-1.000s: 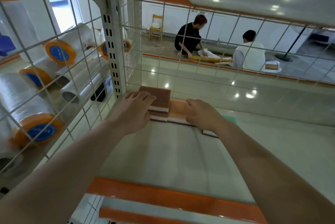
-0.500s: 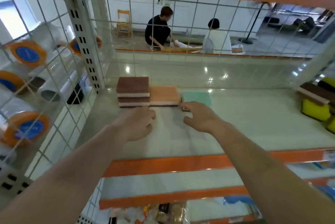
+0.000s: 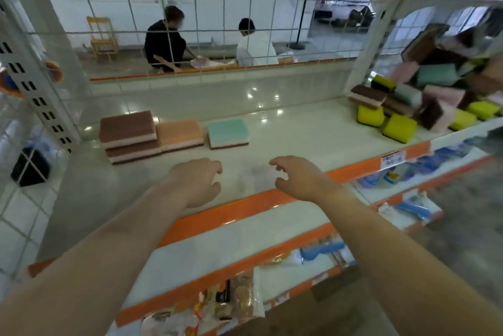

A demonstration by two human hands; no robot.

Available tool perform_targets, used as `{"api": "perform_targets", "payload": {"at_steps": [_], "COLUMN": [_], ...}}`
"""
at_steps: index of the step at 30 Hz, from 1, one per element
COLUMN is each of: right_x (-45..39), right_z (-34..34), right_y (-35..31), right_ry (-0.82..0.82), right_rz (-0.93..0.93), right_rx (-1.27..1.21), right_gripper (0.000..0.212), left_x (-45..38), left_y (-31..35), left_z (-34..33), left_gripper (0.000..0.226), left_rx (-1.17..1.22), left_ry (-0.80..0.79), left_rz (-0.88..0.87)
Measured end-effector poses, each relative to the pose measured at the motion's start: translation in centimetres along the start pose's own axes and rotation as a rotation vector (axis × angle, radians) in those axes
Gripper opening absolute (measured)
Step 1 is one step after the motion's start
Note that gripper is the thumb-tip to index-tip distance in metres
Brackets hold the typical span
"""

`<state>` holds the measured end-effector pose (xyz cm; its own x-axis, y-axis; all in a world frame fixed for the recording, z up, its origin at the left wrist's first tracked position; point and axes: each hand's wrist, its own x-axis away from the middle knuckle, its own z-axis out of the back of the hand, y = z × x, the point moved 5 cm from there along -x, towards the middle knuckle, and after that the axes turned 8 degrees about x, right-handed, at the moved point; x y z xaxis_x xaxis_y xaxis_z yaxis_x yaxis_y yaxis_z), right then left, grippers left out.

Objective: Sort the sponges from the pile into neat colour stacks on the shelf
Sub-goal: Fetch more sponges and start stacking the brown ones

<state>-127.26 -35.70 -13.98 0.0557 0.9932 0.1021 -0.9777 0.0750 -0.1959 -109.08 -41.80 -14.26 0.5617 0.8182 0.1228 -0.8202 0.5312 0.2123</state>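
I had drawn both hands back off the sorted sponges; left hand (image 3: pixel 197 182) and right hand (image 3: pixel 298 178) hung loose, holding nothing, pile (image 3: pixel 424 90) waiting at two o'clock

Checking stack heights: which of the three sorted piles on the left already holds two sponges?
The brown pile, leftmost by the upright; the orange sponge and green sponge lie single.

price tag (image 3: pixel 392 159) on shelf edge (image 3: pixel 353 169), print too blurred to read
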Motion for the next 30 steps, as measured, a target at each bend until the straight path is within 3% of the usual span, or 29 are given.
{"api": "perform_targets", "payload": {"at_steps": [9, 24, 30], "right_x": [3.8, 7.9, 8.5], "right_z": [1.4, 6.6, 7.0], "right_y": [9.9, 27.1, 32.1], "right_ry": [-0.046, 0.011, -0.002], "right_rz": [-0.175, -0.246, -0.272], "right_rx": [-0.003, 0.056, 0.052], "right_gripper": [0.052, 0.042, 0.053], "left_x": [-3.6, -10.3, -12.8], "left_y": [8.7, 25.1, 29.5], "left_z": [-0.8, -3.2, -4.0], "left_gripper": [0.043, 0.045, 0.045], "left_rx": [-0.098, -0.048, -0.050], "left_ry": [-0.066, -0.048, -0.063], "left_rz": [-0.068, -0.101, -0.119]}}
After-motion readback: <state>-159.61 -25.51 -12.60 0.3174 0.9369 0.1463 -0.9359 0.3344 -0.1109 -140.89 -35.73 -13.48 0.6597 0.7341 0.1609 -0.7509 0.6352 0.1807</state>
